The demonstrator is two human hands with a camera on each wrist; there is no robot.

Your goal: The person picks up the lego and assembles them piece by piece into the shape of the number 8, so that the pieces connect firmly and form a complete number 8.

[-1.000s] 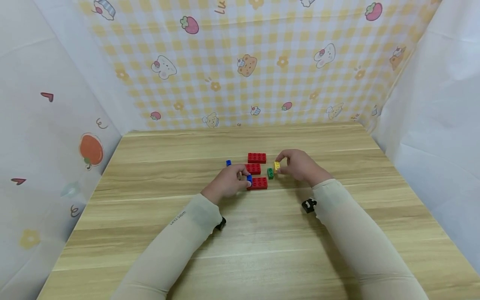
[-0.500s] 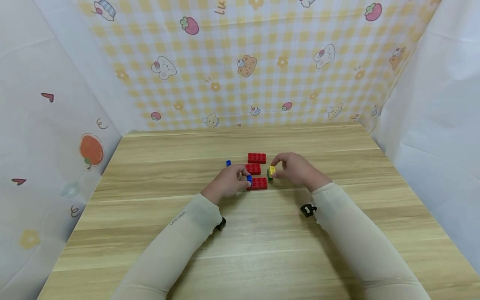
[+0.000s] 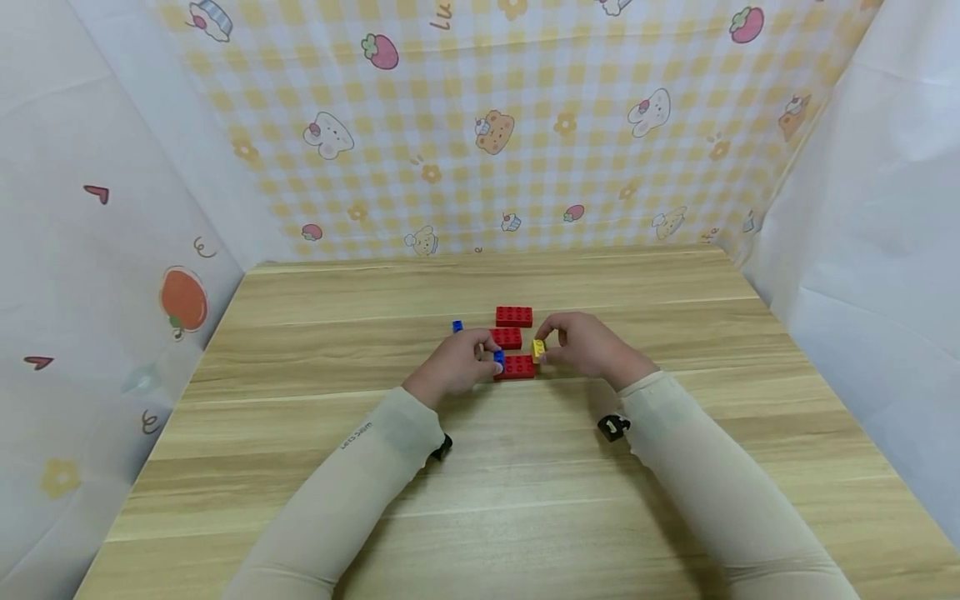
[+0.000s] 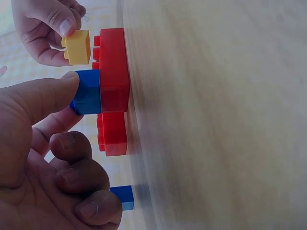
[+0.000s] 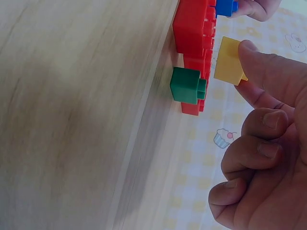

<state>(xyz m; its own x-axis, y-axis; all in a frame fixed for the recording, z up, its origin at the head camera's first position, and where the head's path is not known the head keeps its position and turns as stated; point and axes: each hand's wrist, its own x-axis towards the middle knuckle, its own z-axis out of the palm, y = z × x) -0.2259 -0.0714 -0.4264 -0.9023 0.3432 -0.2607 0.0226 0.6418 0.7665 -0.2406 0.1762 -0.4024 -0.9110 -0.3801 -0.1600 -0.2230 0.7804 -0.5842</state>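
Note:
My left hand (image 3: 453, 362) pinches a small blue toy building brick (image 4: 88, 91) between thumb and finger. That brick sits on the left end of the nearest red brick (image 3: 519, 367), studs up. My right hand (image 3: 591, 346) pinches a small yellow brick (image 5: 228, 61) by thumb and index finger, its other fingers curled. In the left wrist view the yellow brick is held above table height, apart from the red brick's studs. A green brick (image 5: 184, 85) stands on the table below it, hidden in the head view.
Two more red bricks, the middle one (image 3: 508, 337) and the far one (image 3: 513, 316), lie behind the nearest. A second blue brick (image 3: 457, 326) stands beyond my left hand. The wooden table (image 3: 495, 517) ends at a checked cloth backdrop (image 3: 450, 108).
My right hand has carried the yellow brick left and slightly nearer, past the green brick to the red brick's right end. The left hand keeps its place on the blue brick.

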